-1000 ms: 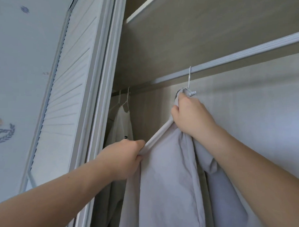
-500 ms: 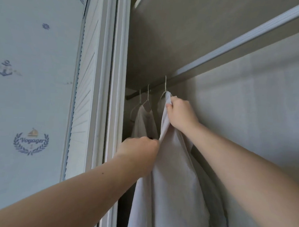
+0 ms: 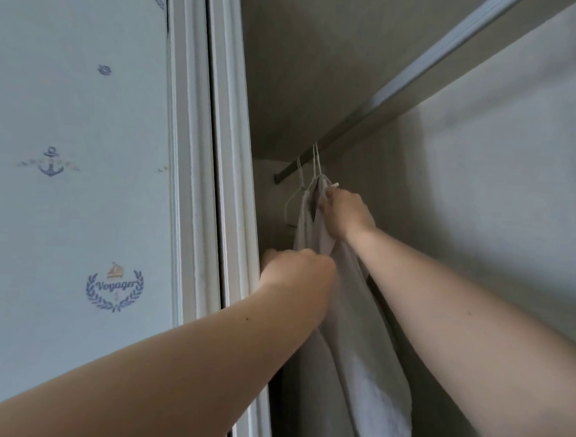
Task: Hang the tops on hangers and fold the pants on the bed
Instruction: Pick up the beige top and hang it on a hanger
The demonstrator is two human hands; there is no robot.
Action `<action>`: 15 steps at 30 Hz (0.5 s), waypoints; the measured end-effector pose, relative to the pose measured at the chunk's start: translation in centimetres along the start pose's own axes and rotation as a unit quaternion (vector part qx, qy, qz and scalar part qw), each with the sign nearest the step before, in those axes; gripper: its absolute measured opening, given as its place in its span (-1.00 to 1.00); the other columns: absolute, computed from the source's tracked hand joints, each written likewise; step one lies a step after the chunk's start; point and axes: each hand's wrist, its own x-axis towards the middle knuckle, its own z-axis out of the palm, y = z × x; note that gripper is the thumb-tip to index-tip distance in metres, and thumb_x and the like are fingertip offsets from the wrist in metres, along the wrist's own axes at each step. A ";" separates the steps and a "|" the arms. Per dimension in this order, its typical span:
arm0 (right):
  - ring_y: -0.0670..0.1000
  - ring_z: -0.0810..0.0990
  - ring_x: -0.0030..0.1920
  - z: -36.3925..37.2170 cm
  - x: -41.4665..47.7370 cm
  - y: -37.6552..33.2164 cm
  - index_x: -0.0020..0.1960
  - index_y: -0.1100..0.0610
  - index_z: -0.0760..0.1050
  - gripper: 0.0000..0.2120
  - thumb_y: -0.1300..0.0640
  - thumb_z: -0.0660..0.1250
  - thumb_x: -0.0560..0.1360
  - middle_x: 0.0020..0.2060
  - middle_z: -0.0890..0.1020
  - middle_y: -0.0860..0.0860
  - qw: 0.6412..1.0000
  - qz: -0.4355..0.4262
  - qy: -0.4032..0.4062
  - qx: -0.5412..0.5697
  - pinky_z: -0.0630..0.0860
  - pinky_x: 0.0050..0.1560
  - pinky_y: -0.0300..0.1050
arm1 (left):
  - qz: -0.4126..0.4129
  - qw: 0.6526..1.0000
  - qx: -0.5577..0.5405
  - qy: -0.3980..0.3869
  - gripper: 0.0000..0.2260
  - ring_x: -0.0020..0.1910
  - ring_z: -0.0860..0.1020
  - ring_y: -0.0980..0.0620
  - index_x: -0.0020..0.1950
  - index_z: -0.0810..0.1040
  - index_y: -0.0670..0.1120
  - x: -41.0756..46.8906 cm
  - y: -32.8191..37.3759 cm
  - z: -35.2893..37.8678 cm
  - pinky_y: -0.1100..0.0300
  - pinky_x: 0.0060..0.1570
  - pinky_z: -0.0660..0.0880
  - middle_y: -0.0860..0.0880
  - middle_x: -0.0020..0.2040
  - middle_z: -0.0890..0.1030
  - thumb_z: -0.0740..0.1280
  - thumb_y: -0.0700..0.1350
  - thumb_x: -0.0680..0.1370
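- Fingers (image 3: pixel 328 200) of right hand (image 3: pixel 344 217) curl round shirt (image 3: pixel 356 353) at hanger (image 3: pixel 318 165) neck.
- Left hand (image 3: pixel 297 273) grips its near shoulder.
- Looks soft, light, limp; best held at shoulders.

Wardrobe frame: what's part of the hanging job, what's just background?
In the job: pale shirt, its hanger, rail, left hand and right hand, both gripping the shirt.
Background: white top already hung, door frame, nautical wallpaper.
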 end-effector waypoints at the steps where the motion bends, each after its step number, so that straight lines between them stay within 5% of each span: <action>1: 0.30 0.57 0.18 0.2 -0.3 0.3 0.33 0.09 0.47 -0.70 0.08 0.12 0.66 0.18 0.60 0.26 1.000 -0.006 0.004 0.006 0.49 0.12 0.07 | 0.005 1.000 0.011 -0.004 -0.84 -0.16 0.41 -0.09 0.18 0.49 -0.10 -0.1 0.0 0.0 0.01 -0.04 0.30 -0.02 -0.26 0.32 0.29 -0.23 0.60; 6: 0.30 0.53 0.26 -1.1 -3.7 1.2 0.53 -0.05 0.22 -0.56 -0.05 0.10 0.67 0.30 0.55 0.22 0.998 -0.033 0.012 0.048 0.49 0.16 0.13 | 0.048 0.996 0.061 0.050 -0.94 0.03 0.52 -0.13 0.04 0.49 -0.06 -1.6 0.2 -0.5 -0.10 0.23 0.31 -0.03 -0.26 0.35 0.31 -0.17 0.59; 9: 0.20 0.38 0.43 -3.7 -6.2 0.8 0.59 -0.06 0.12 -0.50 -0.12 0.06 0.68 0.48 0.41 0.08 0.995 -0.088 0.034 0.012 0.41 0.31 0.18 | 0.073 0.986 0.080 0.125 -0.92 0.04 0.44 -0.13 -0.05 0.42 -0.02 -3.3 -0.6 -1.1 -0.12 0.20 0.30 -0.06 -0.15 0.47 0.31 -0.08 0.58; 15: 0.06 0.10 0.58 -8.1 -12.1 -1.7 0.61 -0.08 0.07 -0.43 -0.21 -0.04 0.64 0.59 0.21 -0.06 0.967 -0.203 0.110 -0.109 0.12 0.50 0.25 | 0.109 0.955 0.089 0.260 -0.74 0.27 0.44 -0.17 0.16 0.59 -0.07 -9.2 -4.8 -1.5 -0.16 0.28 0.32 -0.11 0.21 0.60 0.25 0.02 0.59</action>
